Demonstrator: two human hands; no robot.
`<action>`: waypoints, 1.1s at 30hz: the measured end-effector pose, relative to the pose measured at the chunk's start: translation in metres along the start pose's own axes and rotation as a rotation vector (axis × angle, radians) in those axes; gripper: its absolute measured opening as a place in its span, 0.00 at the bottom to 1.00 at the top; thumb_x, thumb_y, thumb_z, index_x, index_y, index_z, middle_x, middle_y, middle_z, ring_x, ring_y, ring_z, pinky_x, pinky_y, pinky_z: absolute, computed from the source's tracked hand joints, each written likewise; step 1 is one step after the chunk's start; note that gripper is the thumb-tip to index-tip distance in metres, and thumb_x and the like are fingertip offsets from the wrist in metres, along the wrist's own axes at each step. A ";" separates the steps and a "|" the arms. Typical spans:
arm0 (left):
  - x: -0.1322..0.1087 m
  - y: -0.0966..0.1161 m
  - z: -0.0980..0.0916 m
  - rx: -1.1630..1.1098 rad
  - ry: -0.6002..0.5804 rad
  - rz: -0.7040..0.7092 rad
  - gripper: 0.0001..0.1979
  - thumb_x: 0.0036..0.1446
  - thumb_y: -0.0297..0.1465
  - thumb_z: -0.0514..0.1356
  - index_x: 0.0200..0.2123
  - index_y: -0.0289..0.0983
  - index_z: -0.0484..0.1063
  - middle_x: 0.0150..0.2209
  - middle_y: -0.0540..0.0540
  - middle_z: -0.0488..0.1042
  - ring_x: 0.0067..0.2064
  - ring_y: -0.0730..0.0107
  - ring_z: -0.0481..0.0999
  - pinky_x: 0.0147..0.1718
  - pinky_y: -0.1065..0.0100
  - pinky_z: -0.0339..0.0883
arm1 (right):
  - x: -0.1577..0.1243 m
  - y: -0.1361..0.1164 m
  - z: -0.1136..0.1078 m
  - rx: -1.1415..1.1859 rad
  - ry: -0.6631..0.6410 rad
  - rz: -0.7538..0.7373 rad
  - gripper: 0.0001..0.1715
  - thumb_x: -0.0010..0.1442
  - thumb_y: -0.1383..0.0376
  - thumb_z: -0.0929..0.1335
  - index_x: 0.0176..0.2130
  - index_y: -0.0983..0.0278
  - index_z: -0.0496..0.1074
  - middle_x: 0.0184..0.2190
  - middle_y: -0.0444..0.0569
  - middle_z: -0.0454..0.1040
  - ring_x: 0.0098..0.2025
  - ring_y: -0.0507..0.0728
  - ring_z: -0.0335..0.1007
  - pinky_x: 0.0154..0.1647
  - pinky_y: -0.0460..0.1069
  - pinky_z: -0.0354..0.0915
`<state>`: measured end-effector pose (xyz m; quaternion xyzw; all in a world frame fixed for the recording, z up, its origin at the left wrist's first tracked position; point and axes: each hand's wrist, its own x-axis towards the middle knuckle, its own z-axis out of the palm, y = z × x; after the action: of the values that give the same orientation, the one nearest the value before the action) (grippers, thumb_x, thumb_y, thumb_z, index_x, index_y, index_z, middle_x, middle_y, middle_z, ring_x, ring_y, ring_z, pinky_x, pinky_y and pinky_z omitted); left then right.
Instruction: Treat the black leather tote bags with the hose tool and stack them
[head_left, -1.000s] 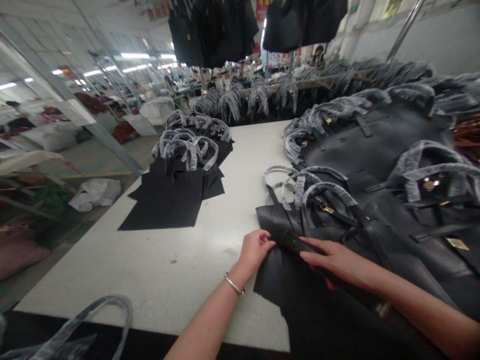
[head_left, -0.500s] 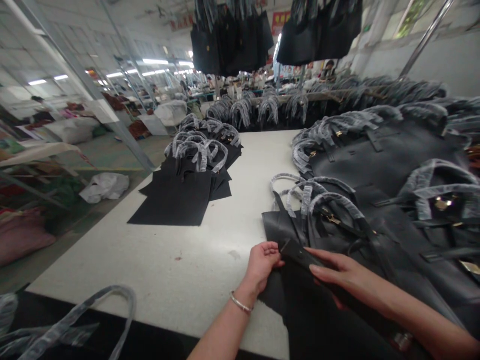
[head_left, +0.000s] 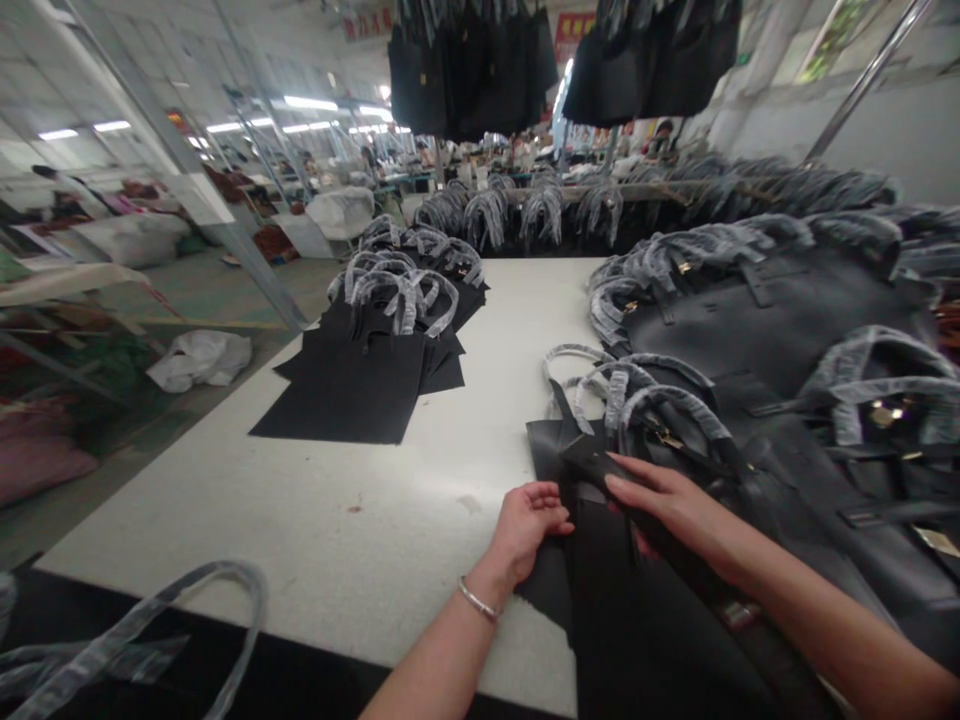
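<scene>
A black leather handbag (head_left: pixel 645 620) lies at the near right edge of the white table (head_left: pixel 337 540). My left hand (head_left: pixel 529 522), with a thin bracelet on the wrist, pinches the bag's left edge with curled fingers. My right hand (head_left: pixel 667 505) grips a black leather strap (head_left: pixel 592 462) of the same bag, fingers stretched along it and thumb underneath. Behind the hands stand plastic-wrapped handles (head_left: pixel 645 395) of neighbouring bags.
Several black handbags with wrapped handles (head_left: pixel 765 300) are piled on the right. A stack of flat black bags (head_left: pixel 375 370) lies left of centre. More bags hang overhead (head_left: pixel 480 60). A wrapped handle (head_left: pixel 142 630) lies at the near left. White sacks (head_left: pixel 199 358) sit on the floor.
My right hand has slid forward along the strap, lifting its tip further up the bag. My left hand stays at the bag's edge, fingers curled tighter. The view shifted slightly.
</scene>
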<state>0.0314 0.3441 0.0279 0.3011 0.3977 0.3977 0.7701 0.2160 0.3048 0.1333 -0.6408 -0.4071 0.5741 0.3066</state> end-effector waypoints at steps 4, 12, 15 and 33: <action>0.002 -0.001 -0.001 -0.068 0.046 -0.037 0.23 0.34 0.25 0.73 0.37 0.31 0.71 0.27 0.51 0.70 0.27 0.77 0.70 0.28 0.72 0.73 | -0.007 -0.002 -0.016 -0.010 -0.051 0.069 0.38 0.61 0.53 0.69 0.65 0.61 0.59 0.26 0.44 0.75 0.17 0.51 0.68 0.15 0.43 0.63; 0.001 -0.004 0.002 0.014 -0.007 0.015 0.18 0.36 0.29 0.73 0.33 0.29 0.76 0.31 0.44 0.75 0.30 0.73 0.73 0.27 0.73 0.72 | -0.002 -0.006 0.000 -0.025 -0.167 0.063 0.38 0.60 0.53 0.69 0.64 0.62 0.60 0.28 0.44 0.74 0.16 0.49 0.67 0.13 0.42 0.61; 0.000 -0.005 0.002 -0.024 0.042 0.026 0.19 0.35 0.28 0.72 0.34 0.30 0.75 0.30 0.46 0.74 0.30 0.74 0.72 0.27 0.72 0.71 | 0.003 -0.008 0.002 -0.026 -0.151 0.059 0.39 0.60 0.52 0.70 0.65 0.61 0.59 0.29 0.44 0.74 0.16 0.49 0.68 0.13 0.42 0.62; 0.001 -0.003 0.003 0.003 -0.016 0.018 0.19 0.36 0.26 0.69 0.36 0.31 0.72 0.31 0.46 0.74 0.28 0.75 0.71 0.22 0.75 0.65 | 0.004 -0.011 -0.002 -0.067 -0.223 0.075 0.37 0.58 0.51 0.70 0.63 0.60 0.63 0.30 0.45 0.75 0.16 0.49 0.68 0.14 0.42 0.63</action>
<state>0.0354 0.3435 0.0264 0.3091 0.3895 0.4017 0.7690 0.2163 0.3136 0.1409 -0.5978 -0.4332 0.6389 0.2162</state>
